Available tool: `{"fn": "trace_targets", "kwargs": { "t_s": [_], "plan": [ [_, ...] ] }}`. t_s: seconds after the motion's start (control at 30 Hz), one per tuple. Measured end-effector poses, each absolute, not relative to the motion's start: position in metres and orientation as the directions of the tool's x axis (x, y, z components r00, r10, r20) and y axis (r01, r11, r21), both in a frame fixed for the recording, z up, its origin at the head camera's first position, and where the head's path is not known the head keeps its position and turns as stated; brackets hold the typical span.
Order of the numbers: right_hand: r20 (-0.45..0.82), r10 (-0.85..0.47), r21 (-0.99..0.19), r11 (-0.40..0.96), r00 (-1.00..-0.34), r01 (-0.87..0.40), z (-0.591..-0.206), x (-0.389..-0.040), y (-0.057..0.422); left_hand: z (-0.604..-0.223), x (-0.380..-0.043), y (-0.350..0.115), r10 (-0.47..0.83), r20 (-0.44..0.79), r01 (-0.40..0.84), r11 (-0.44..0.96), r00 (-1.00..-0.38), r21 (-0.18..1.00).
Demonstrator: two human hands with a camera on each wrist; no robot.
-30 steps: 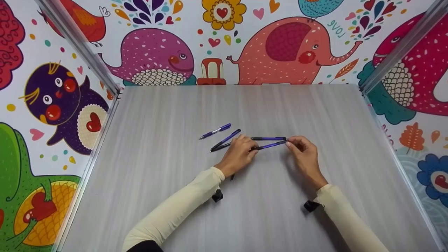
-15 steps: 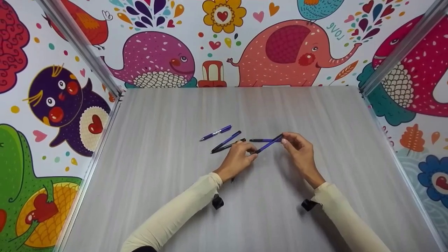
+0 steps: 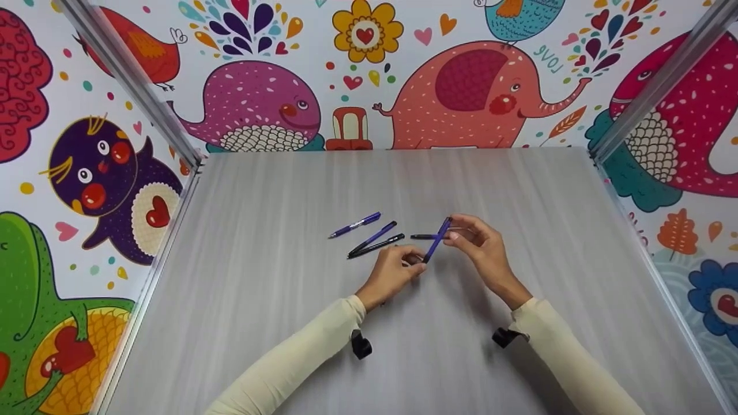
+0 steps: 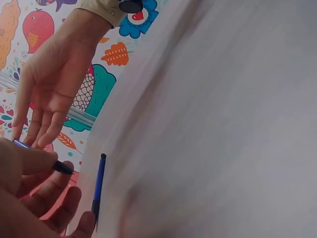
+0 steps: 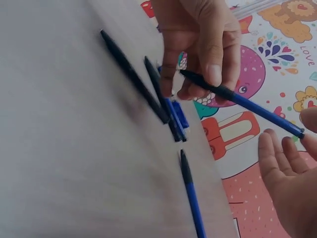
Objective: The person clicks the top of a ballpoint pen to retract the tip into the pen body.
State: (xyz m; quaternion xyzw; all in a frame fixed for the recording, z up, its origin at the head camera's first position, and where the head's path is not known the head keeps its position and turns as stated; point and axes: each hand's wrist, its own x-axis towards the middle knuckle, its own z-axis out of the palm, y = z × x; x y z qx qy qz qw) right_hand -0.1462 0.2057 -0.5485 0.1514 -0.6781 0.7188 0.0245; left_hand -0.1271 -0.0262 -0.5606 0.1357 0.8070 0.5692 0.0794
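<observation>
Held pen (image 3: 436, 242): blue barrel, dark grip, raised above the bench (image 3: 277, 202) and slanting between two hands. Left hand (image 3: 389, 272): thumb and fingers pinching the dark grip end. Right hand (image 3: 483, 249): thumb and forefinger seemingly nipping the opposite end, remaining fingers spread clear; the hold at both ends presumably steadies a slim barrel and lets its angle be set, with the free fingers kept out of the way. Flat pen (image 5: 193, 198): blue with dark grip, lying on the bench, crossed by the held pen in the head view, its grip end pointing left, perhaps laid to a chosen line. Blue pen (image 3: 377, 235) and black pen (image 3: 381, 245): a narrow V, left ends meeting or nearly so, right ends apart; the shared corner looks set rather than chance. Purple pen (image 3: 354, 225): pale band at mid-barrel, just beyond the V, touching neither member, possibly a spare. Near black pen (image 5: 133, 77): lying beside the V, mostly masked by the left hand in the head view; reason for its position unclear.
</observation>
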Motion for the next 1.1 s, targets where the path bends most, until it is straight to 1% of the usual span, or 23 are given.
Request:
{"fn": "trace_targets", "kwargs": {
  "t_s": [0.17,0.4,0.5,0.57,0.67,0.77,0.93,1.1],
  "plan": [
    [0.199,-0.254,-0.980,-0.075,-0.947,-0.186,-0.540,-0.146,0.202,-0.559,-0.123,-0.026,0.307,-0.032,0.053,0.265,-0.951,0.963],
    [0.176,-0.302,-0.984,-0.058,-0.937,-0.166,-0.534,-0.145,0.197,-0.558,-0.121,-0.026,0.298,-0.104,-0.032,0.238,-0.949,0.971],
    [0.177,-0.315,-0.984,-0.047,-0.933,-0.171,-0.533,-0.145,0.196,-0.558,-0.120,-0.026,0.323,-0.137,-0.090,0.156,-0.937,0.984],
    [0.180,-0.331,-0.983,-0.045,-0.926,-0.175,-0.532,-0.145,0.195,-0.559,-0.120,-0.027,0.344,-0.170,-0.153,0.076,-0.923,0.985],
    [0.184,-0.359,-0.983,-0.051,-0.915,-0.178,-0.532,-0.146,0.194,-0.560,-0.120,-0.028,0.376,-0.227,-0.263,-0.047,-0.898,0.964],
    [0.176,-0.378,-0.984,-0.050,-0.909,-0.170,-0.531,-0.147,0.193,-0.562,-0.121,-0.028,0.399,-0.267,-0.343,-0.132,-0.877,0.930],
    [0.161,-0.389,-0.985,-0.012,-0.907,-0.170,-0.532,-0.150,0.191,-0.565,-0.124,-0.027,0.429,-0.268,-0.385,-0.214,-0.863,0.898],
    [0.160,-0.383,-0.981,0.043,-0.910,-0.190,-0.533,-0.153,0.188,-0.567,-0.126,-0.024,0.421,-0.266,-0.392,-0.247,-0.867,0.886]
  ]
}}
